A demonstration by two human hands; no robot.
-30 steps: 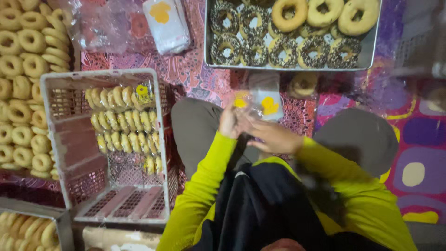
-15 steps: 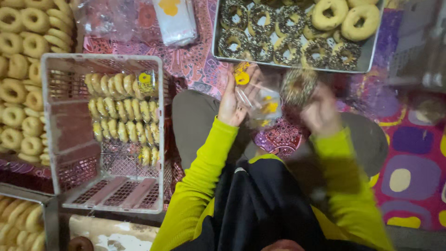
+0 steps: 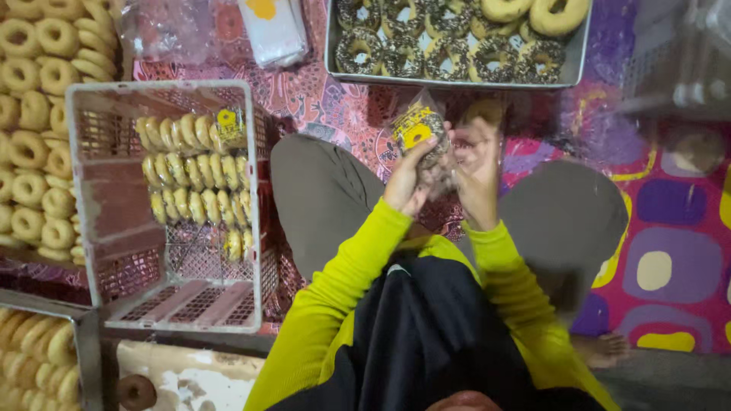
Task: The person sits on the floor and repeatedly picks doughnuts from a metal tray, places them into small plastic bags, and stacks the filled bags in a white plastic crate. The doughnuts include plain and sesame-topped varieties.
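Note:
My left hand (image 3: 407, 179) and my right hand (image 3: 476, 171) are raised together in front of me, both gripping a clear plastic bag with a yellow label (image 3: 420, 133) that has a dark sprinkled donut inside. Beyond them lies a metal tray (image 3: 457, 80) of chocolate-sprinkled and plain glazed donuts. To my left stands a white plastic crate (image 3: 164, 205) with rows of bagged donuts (image 3: 194, 179) standing on edge in its far half. I sit cross-legged in grey trousers and yellow-green sleeves.
Plain donuts (image 3: 34, 129) are piled on the far left, more in a tray (image 3: 38, 358) at the lower left. A stack of empty clear bags (image 3: 272, 29) lies at the top. A patterned red and purple mat (image 3: 670, 259) covers the floor.
My right hand picked a sprinkled donut off the tray side and brought it to the bag in my left hand. Both hands now hold the bag with the donut inside.

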